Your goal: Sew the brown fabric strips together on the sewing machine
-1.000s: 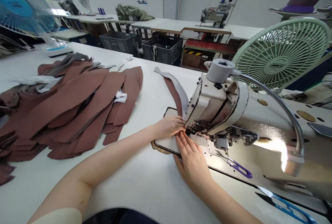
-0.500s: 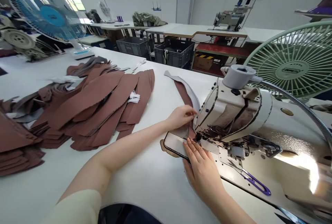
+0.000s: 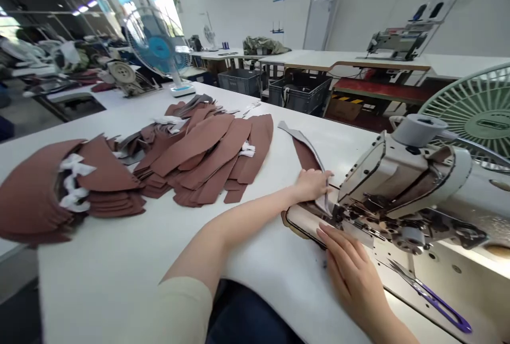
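My left hand [image 3: 313, 185] is closed on a curved brown and grey fabric strip [image 3: 306, 150], pinching its edge just left of the sewing machine [image 3: 370, 174]. Beyond that hand the strip runs back over the table, its grey side partly folded over the brown. Its near end reaches down close to the needle area, where machine parts and my fingers hide some of it. Fingers stretched out, my right hand [image 3: 353, 267] rests at the front edge of the machine's bed plate [image 3: 308, 222], holding nothing. Purple-handled thread snips [image 3: 432, 296] lie on the machine bed right of it.
Stacks of brown fabric pieces [image 3: 215, 158] lie to the left, and a bundle [image 3: 35, 190] with white ties sits farther left. A blue fan [image 3: 157, 46] stands at the back, a green fan [image 3: 486, 121] behind the machine. Grey crates [image 3: 300, 92] are beyond the table.
My view has turned left, bringing the tied bundle into sight. The left hand now grips the strip's edge lower down. The right fingertips no longer lie on the brown fabric near the needle.
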